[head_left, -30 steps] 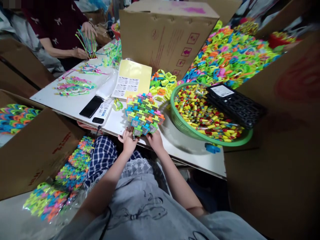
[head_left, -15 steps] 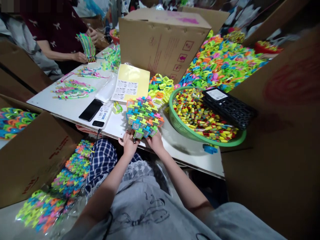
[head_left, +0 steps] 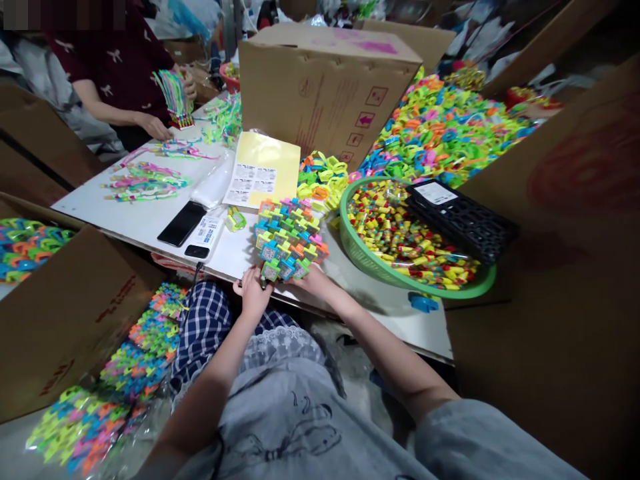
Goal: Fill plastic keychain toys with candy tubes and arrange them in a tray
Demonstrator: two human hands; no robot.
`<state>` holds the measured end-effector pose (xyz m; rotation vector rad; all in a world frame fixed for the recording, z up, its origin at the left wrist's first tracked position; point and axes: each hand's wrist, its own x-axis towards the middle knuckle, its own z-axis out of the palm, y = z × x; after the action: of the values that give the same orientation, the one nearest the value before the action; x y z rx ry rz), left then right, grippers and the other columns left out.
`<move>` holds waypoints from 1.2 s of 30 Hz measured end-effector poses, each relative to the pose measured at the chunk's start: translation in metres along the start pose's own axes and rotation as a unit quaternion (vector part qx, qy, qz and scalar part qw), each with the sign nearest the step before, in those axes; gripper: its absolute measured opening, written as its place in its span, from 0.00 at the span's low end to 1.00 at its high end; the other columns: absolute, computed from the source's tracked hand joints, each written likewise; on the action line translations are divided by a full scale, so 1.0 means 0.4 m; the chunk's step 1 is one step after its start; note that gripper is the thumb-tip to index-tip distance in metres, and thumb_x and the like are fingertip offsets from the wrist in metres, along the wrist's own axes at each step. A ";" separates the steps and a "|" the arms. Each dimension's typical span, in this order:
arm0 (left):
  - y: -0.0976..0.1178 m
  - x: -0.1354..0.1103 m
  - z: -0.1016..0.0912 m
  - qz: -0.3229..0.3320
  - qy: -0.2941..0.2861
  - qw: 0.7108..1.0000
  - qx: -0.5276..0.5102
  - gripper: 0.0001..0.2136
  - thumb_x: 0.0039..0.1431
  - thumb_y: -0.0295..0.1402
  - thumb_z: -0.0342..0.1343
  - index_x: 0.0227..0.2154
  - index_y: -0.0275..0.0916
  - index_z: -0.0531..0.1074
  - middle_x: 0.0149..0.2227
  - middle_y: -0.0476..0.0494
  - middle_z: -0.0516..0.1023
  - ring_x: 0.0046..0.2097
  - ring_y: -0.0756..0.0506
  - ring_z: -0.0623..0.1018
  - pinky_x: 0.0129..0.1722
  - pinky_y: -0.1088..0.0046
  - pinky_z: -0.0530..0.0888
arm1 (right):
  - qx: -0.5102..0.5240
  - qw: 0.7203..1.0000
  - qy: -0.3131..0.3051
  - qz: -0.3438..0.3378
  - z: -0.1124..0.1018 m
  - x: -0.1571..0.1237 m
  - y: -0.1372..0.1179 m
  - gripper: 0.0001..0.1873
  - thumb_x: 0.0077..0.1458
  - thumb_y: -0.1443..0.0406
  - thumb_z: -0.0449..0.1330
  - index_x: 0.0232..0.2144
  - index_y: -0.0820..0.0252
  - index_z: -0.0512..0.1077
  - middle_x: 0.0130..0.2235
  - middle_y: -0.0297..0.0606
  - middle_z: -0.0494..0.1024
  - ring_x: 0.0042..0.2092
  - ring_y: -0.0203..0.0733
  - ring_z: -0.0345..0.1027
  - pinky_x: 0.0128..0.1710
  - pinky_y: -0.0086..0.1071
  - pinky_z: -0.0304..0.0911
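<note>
A stacked block of small coloured plastic toys [head_left: 289, 237] rests at the near edge of the white table [head_left: 150, 210]. My left hand [head_left: 253, 293] is closed against the block's lower left corner. My right hand [head_left: 314, 279] grips its lower right side, partly hidden beneath it. Both hands hold the block from below. A single loose toy [head_left: 235, 219] lies just left of the block.
A green basket [head_left: 370, 262] of small yellow and red pieces carries a black tray [head_left: 463, 219]. Behind stand a cardboard box [head_left: 325, 83], a yellow sheet [head_left: 263, 169], a heap of coloured rings [head_left: 445, 130]. A phone [head_left: 182, 223] lies left. Another person [head_left: 115, 67] handles coloured strips [head_left: 174, 93].
The block has shifted slightly and tilted as my hands moved under it; my right arm has swung outward to the right. The other person's hand has lowered toward the table.
</note>
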<state>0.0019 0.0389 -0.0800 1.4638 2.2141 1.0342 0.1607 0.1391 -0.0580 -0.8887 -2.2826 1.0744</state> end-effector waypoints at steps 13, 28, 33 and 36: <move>-0.015 0.009 -0.020 0.006 -0.036 0.999 0.026 0.15 0.51 0.26 0.53 0.44 0.38 0.69 0.50 0.34 0.74 0.56 0.35 0.68 0.54 0.50 0.58 | -0.139 0.987 0.021 0.082 0.016 -0.013 -0.024 0.10 0.48 0.57 0.64 0.32 0.54 0.79 0.38 0.41 0.81 0.41 0.51 0.74 0.39 0.37 0.66; -0.059 0.288 -0.232 0.173 -0.067 0.971 0.149 0.23 0.54 0.30 0.49 0.55 0.47 0.65 0.57 0.38 0.66 0.58 0.32 0.63 0.57 0.48 0.58 | -0.061 0.994 0.041 0.085 0.017 -0.020 -0.039 0.08 0.50 0.58 0.62 0.28 0.54 0.78 0.33 0.36 0.81 0.36 0.46 0.74 0.34 0.31 0.64; 0.027 0.501 -0.221 0.184 -0.161 0.932 0.267 0.26 0.46 0.24 0.53 0.52 0.35 0.66 0.56 0.28 0.66 0.58 0.31 0.64 0.55 0.50 0.59 | -0.040 0.994 0.048 0.088 0.019 -0.019 -0.063 0.06 0.50 0.61 0.63 0.30 0.56 0.77 0.36 0.38 0.80 0.39 0.46 0.72 0.36 0.33 0.64; 0.040 0.543 -0.195 0.184 -0.205 0.926 0.257 0.17 0.39 0.24 0.57 0.37 0.34 0.73 0.43 0.31 0.75 0.48 0.35 0.73 0.51 0.60 0.66 | -0.037 0.990 0.098 0.091 0.045 -0.064 -0.079 0.06 0.50 0.66 0.62 0.33 0.59 0.76 0.35 0.40 0.79 0.39 0.46 0.70 0.39 0.35 0.64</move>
<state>-0.1289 0.2036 0.0165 2.1448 2.0170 0.1707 0.1557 0.0964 -0.0465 -1.1967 -2.1215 0.9344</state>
